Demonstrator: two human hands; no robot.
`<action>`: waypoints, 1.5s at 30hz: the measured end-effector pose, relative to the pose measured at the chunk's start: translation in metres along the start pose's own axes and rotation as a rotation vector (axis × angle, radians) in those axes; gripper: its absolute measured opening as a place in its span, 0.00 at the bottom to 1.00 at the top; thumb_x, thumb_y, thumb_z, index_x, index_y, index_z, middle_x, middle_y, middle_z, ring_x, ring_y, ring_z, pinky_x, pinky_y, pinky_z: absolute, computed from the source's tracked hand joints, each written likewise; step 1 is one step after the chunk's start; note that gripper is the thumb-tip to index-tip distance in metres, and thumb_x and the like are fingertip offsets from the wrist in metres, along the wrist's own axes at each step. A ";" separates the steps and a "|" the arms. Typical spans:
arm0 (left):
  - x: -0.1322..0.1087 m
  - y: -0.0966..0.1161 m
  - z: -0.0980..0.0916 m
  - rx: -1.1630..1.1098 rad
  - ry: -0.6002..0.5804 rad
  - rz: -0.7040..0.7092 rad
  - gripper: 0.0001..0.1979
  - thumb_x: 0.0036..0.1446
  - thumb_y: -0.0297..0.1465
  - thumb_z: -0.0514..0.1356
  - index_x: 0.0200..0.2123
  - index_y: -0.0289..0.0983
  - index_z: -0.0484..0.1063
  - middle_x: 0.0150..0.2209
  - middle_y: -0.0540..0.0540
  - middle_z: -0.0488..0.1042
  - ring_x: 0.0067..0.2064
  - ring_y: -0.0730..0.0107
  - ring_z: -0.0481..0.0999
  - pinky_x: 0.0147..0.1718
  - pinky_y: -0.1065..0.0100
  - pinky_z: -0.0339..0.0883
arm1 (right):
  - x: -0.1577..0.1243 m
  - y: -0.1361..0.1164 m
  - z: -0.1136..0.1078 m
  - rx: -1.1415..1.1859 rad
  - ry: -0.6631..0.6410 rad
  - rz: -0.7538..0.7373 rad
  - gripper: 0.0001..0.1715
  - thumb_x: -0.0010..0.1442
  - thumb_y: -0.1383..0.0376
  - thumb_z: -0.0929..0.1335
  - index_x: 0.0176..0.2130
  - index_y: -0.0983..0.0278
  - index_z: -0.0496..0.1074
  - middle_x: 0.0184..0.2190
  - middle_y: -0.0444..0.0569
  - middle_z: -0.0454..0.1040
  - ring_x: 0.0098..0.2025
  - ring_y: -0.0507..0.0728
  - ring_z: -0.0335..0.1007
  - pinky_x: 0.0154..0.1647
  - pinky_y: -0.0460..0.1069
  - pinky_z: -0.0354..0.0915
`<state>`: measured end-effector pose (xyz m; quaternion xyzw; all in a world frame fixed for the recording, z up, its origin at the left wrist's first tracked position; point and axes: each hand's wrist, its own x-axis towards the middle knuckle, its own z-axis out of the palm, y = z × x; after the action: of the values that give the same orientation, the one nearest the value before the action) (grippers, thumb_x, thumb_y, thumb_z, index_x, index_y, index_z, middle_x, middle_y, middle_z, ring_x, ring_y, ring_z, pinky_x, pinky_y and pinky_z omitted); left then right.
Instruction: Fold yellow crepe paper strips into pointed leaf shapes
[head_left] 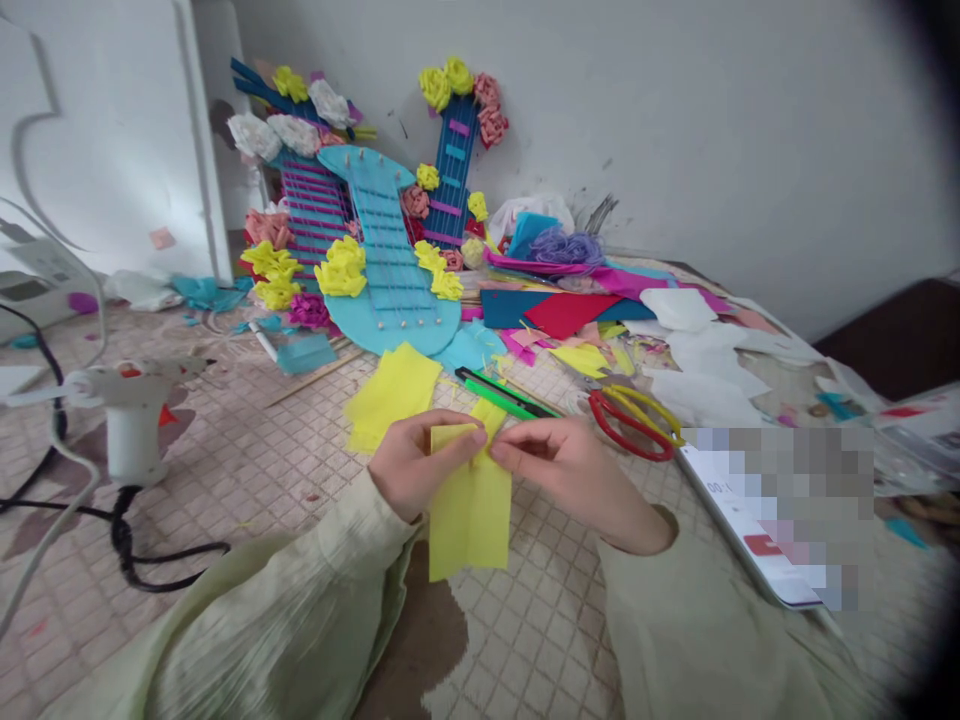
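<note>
"Head view: how do the grips stand?"

"Both are closed down to a pinch. The left hand [411, 462] has thumb and fingers curled shut on the top left corner of the yellow sheet [471, 520]. The right hand [574, 478] nips the top edge just beside it, fingertips almost touching the left's."

"And the sheet itself?"

"Bright yellow, thin and soft, creased lengthwise, with a small fold at the top where the fingers meet. It hangs from the two grips between the person's forearms, its lower edge free over the patterned covering [247, 470]."

"Counts?"

"Two sheets: the held one, and a second yellow sheet [390, 395] lying flat just beyond the left hand. One pair of scissors [634, 415], red and yellow handled, near the right hand. One white glue gun [131, 410] standing well off to the left."
</note>
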<state>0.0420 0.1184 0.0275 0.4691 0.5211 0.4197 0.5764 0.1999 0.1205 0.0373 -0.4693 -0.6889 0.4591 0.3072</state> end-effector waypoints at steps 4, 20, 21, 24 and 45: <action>0.001 -0.004 0.000 0.026 -0.002 -0.002 0.12 0.39 0.37 0.61 0.21 0.32 0.70 0.19 0.50 0.68 0.21 0.76 0.67 0.18 0.75 0.60 | 0.000 -0.001 0.001 0.011 -0.028 0.018 0.11 0.52 0.61 0.64 0.28 0.65 0.72 0.27 0.45 0.73 0.30 0.52 0.67 0.30 0.46 0.63; 0.001 -0.003 -0.002 0.014 0.104 0.040 0.10 0.42 0.35 0.58 0.20 0.34 0.72 0.16 0.51 0.69 0.18 0.76 0.66 0.17 0.74 0.59 | -0.001 -0.001 0.002 0.035 -0.112 0.031 0.09 0.52 0.62 0.65 0.28 0.65 0.71 0.27 0.45 0.71 0.29 0.50 0.65 0.29 0.45 0.62; 0.001 -0.003 -0.002 0.013 0.101 0.041 0.10 0.42 0.35 0.58 0.20 0.34 0.72 0.16 0.51 0.68 0.18 0.76 0.66 0.17 0.74 0.59 | -0.001 -0.001 0.002 0.037 -0.115 0.033 0.09 0.52 0.62 0.64 0.28 0.66 0.71 0.26 0.45 0.71 0.29 0.50 0.64 0.29 0.44 0.61; 0.001 -0.003 -0.002 0.022 0.107 0.036 0.10 0.42 0.35 0.57 0.21 0.34 0.73 0.16 0.51 0.69 0.18 0.76 0.65 0.17 0.75 0.58 | -0.002 -0.001 0.001 0.044 -0.126 0.045 0.10 0.52 0.62 0.64 0.28 0.65 0.71 0.26 0.45 0.70 0.29 0.50 0.64 0.28 0.45 0.61; -0.007 -0.004 -0.018 0.287 -0.108 -0.044 0.11 0.42 0.37 0.58 0.24 0.34 0.70 0.19 0.51 0.68 0.18 0.76 0.66 0.15 0.77 0.58 | -0.003 0.008 0.002 0.129 -0.265 0.178 0.13 0.54 0.60 0.63 0.28 0.66 0.70 0.23 0.45 0.69 0.23 0.49 0.64 0.23 0.44 0.61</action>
<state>0.0228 0.1128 0.0246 0.5570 0.5539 0.3024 0.5400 0.2020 0.1176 0.0290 -0.4433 -0.6481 0.5856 0.2014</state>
